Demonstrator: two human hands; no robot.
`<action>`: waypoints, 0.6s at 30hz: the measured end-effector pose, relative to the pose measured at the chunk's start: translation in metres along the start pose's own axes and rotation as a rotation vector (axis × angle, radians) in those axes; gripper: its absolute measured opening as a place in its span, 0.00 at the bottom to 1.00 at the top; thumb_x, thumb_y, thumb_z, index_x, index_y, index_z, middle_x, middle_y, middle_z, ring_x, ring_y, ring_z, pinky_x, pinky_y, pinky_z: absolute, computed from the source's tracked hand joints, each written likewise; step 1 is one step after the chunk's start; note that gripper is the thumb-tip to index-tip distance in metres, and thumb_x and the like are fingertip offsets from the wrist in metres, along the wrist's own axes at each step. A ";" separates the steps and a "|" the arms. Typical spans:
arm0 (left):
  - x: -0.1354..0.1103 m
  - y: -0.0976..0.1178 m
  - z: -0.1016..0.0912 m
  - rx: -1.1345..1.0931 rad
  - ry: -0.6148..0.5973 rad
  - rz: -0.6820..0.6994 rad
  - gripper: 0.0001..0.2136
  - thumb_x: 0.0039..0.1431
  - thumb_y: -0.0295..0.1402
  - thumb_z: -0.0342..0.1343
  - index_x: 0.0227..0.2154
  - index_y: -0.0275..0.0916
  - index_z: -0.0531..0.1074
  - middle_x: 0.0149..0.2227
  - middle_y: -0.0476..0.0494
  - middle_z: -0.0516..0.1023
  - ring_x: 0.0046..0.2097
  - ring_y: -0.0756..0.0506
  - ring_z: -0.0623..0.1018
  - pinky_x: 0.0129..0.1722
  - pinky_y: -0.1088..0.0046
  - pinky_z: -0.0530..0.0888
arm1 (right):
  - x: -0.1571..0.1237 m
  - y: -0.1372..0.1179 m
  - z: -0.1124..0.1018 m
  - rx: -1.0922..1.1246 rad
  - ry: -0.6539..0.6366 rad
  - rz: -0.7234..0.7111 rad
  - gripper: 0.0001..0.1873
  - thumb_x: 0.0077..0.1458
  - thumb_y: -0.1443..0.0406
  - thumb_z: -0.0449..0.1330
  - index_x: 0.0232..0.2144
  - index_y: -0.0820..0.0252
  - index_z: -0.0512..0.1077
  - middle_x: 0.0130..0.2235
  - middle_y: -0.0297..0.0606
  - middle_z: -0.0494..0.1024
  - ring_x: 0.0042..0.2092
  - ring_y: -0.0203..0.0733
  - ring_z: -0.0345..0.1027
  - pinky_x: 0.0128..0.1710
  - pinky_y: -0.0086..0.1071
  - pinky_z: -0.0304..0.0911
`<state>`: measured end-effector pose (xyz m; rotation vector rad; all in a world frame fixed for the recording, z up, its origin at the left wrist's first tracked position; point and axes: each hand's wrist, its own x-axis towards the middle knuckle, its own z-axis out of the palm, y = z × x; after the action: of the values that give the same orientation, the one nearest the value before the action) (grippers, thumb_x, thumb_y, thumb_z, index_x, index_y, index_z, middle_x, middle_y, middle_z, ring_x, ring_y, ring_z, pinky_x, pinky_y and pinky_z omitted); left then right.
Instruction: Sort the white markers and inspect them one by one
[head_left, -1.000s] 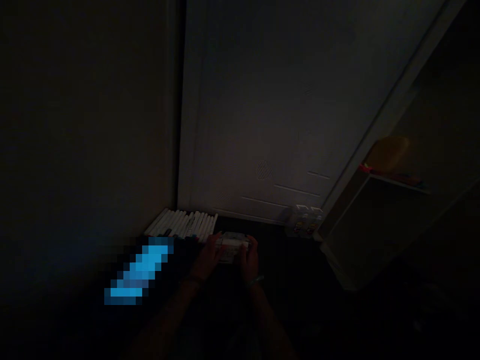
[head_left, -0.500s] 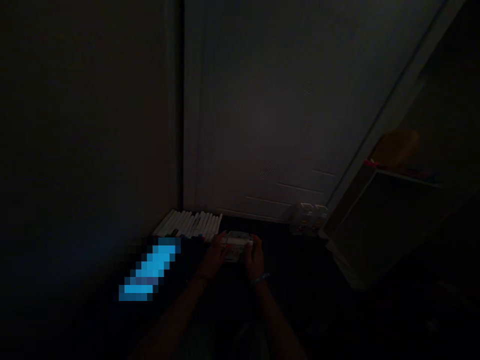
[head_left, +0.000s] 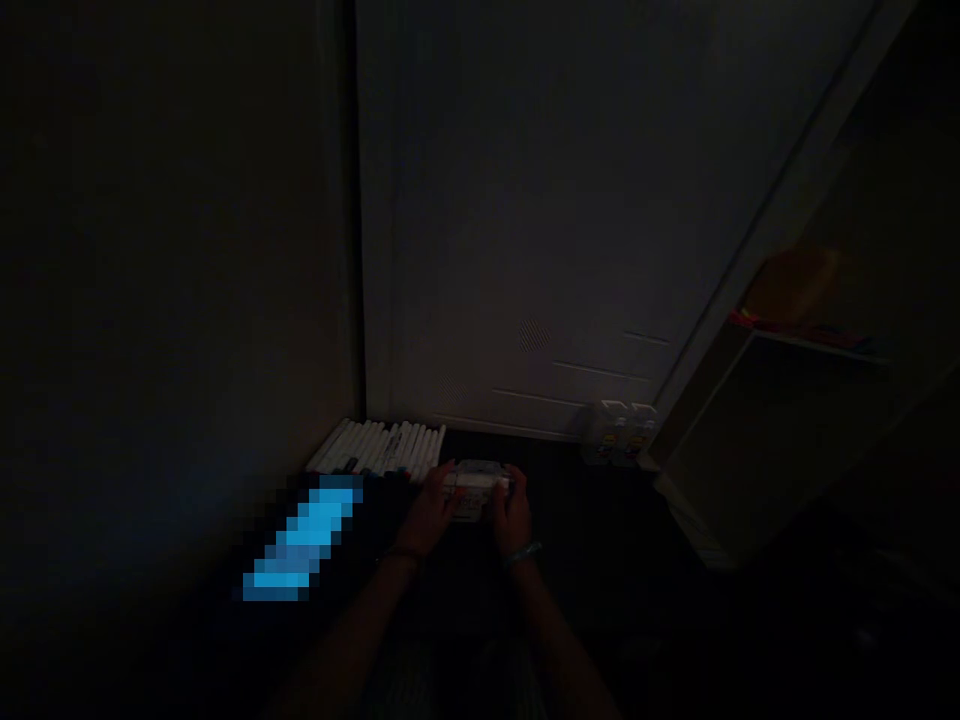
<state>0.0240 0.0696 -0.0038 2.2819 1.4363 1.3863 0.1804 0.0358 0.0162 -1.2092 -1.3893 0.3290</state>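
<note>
The view is very dark. Between my two hands is a pale, partly see-through plastic case point(head_left: 474, 482) with dark print on its front. My left hand point(head_left: 430, 508) grips its left side, the thumb lying over the front. On the opposite side my right hand point(head_left: 512, 508) is closed round the edge, thumb also at the front. Just beyond my left hand, white marker pens point(head_left: 375, 446) lie side by side in a slanting row, with dark or coloured ends towards me. What the case contains cannot be made out.
A blurred bright blue screen point(head_left: 307, 535) glows on the dark table point(head_left: 600, 540), left of my arm. Two clear packs point(head_left: 621, 436) with hang tabs stand against the pale panel point(head_left: 525, 220) at the back. To the right is a cabinet point(head_left: 787, 420) with an orange object point(head_left: 795, 283) on top.
Both hands keep their hold on the plastic case, which has hardly moved. The camera view has shifted slightly; the pens and packs lie as before.
</note>
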 end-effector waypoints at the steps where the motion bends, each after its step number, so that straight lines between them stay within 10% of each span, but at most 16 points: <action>1: 0.000 0.000 0.000 -0.003 -0.009 0.002 0.23 0.58 0.38 0.42 0.55 0.38 0.48 0.54 0.37 0.59 0.57 0.42 0.59 0.53 0.61 0.61 | 0.000 0.000 0.000 0.002 0.005 -0.004 0.21 0.57 0.59 0.46 0.51 0.58 0.56 0.48 0.41 0.68 0.46 0.40 0.65 0.44 0.34 0.60; 18: 0.001 0.011 -0.014 -0.117 -0.006 -0.029 0.20 0.57 0.38 0.45 0.51 0.40 0.54 0.50 0.41 0.64 0.52 0.44 0.65 0.51 0.65 0.64 | 0.000 0.003 -0.001 0.035 -0.009 -0.010 0.20 0.57 0.60 0.45 0.51 0.60 0.56 0.48 0.42 0.67 0.46 0.39 0.64 0.44 0.33 0.60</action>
<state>0.0211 0.0597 0.0109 2.1833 1.3439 1.4137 0.1825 0.0371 0.0140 -1.1729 -1.3912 0.3510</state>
